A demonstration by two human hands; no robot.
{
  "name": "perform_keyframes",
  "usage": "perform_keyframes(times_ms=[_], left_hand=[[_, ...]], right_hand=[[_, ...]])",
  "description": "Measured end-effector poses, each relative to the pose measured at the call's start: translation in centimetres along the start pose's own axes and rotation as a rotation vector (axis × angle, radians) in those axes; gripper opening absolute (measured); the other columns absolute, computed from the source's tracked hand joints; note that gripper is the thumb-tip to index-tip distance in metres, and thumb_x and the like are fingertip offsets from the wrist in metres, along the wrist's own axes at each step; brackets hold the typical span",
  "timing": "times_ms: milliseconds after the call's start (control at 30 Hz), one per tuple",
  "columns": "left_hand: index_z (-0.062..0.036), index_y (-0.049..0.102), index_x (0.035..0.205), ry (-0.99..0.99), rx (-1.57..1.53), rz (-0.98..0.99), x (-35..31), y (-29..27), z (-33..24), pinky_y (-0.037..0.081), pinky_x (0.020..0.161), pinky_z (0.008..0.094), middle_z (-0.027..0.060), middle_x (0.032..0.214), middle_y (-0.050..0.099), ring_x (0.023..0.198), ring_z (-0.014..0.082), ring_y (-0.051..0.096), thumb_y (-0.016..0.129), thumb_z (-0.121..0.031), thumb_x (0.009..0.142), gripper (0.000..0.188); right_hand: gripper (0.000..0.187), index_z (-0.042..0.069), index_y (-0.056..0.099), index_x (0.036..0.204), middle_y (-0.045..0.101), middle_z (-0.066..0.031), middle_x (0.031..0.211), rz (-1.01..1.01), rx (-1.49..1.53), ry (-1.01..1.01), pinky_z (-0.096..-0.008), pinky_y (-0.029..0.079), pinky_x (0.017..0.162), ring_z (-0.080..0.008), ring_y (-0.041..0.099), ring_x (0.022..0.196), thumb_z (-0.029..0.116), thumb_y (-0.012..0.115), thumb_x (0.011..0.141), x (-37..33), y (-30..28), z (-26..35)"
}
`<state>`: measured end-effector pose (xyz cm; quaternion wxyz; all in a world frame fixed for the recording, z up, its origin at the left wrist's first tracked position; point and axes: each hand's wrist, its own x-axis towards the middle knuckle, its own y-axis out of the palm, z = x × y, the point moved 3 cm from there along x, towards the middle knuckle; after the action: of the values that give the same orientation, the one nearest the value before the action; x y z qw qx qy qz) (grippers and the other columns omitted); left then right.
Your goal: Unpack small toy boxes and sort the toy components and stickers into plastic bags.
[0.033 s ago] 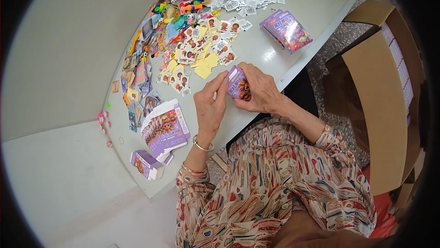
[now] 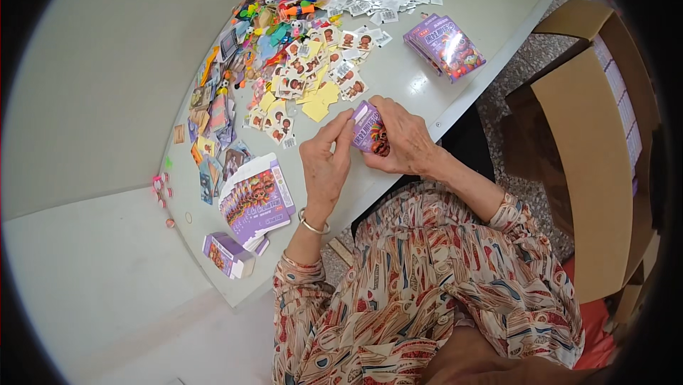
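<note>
Grasping a purple box [image 2: 369, 129] in right fingers [image 2: 393, 119]; pinching its edge in left fingers [image 2: 333, 128]; seemingly partway, with finished-looking stacked boxes [image 2: 453, 51]; also fanned, apparently unused cartons [image 2: 255, 204].

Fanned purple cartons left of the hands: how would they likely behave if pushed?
The fanned cartons would probably slide apart, since they overlap. They look like thin, flattened card, so each is likely light and bendy. Lying flat, they seem unlikely to roll.

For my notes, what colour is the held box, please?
The held box is mostly purple, best in head view.
</note>
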<state>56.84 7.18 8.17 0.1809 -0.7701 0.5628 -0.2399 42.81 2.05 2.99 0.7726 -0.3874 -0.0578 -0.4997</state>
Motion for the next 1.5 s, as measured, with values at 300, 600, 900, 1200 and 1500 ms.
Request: perform_keyframes(times_ms=[300, 600, 900, 1200, 1500], left_hand=[[0.0011, 0.068, 0.105, -0.039, -0.068, -0.013, 0.3, -0.3, 1.0, 0.046, 0.057, 0.0256, 0.0143, 0.077, 0.07, 0.061, 0.0098, 0.06, 0.062, -0.008, 0.089, 0.02], [-0.0013, 0.057, 0.123, 0.481, 0.451, -0.024, -2.2, 1.4, -2.3, 0.052, 0.08, 0.037, 0.0212, 0.109, 0.064, 0.093, 0.0333, 0.065, 0.058, 0.002, 0.084, 0.039], [0.0017, 0.058, 0.122, 0.063, -0.265, -0.066, -2.2, 2.0, 0.9, 0.049, 0.09, 0.0355, 0.0208, 0.119, 0.061, 0.105, 0.0291, 0.063, 0.058, 0.001, 0.089, 0.032], [0.0005, 0.062, 0.117, 0.406, 0.122, -0.161, -3.4, 3.2, -0.4, 0.051, 0.088, 0.0332, 0.0191, 0.121, 0.062, 0.106, 0.0272, 0.064, 0.058, 0.007, 0.087, 0.031], [0.0032, 0.06, 0.118, 0.443, 0.039, -0.089, -1.9, 3.1, -0.9, 0.052, 0.085, 0.0336, 0.0226, 0.121, 0.06, 0.102, 0.031, 0.065, 0.059, 0.006, 0.086, 0.032]], right_hand=[[0.08, -0.002, 0.037, 0.126, 0.053, -0.0185, 0.103, 0.051, -0.01, 0.022, -0.0397, 0.051, 0.072, -0.0345, 0.058, 0.092, 0.022, 0.077, 0.062, 0.0, 0.2, 0.1], [0.084, -0.004, 0.034, 0.128, 0.051, -0.0199, 0.102, -0.023, 0.012, -0.003, -0.0422, 0.051, 0.073, -0.036, 0.056, 0.092, 0.027, 0.078, 0.063, -0.6, -0.1, 0.2], [0.088, -0.001, 0.03, 0.135, 0.048, -0.0211, 0.119, -0.12, -0.006, -0.126, -0.0439, 0.044, 0.085, -0.0372, 0.054, 0.098, 0.029, 0.08, 0.069, -1.6, -1.4, -0.4], [0.096, 0.006, 0.025, 0.141, 0.041, -0.0214, 0.132, -0.052, -0.004, -0.113, -0.0415, 0.047, 0.09, -0.0403, 0.051, 0.11, 0.024, 0.082, 0.065, -2.0, -1.5, -0.7], [0.112, 0.001, 0.017, 0.142, 0.029, -0.0305, 0.143, -0.137, -0.052, -0.184, -0.047, 0.034, 0.107, -0.0465, 0.037, 0.129, 0.031, 0.088, 0.061, -2.6, -3.1, -1.0]])
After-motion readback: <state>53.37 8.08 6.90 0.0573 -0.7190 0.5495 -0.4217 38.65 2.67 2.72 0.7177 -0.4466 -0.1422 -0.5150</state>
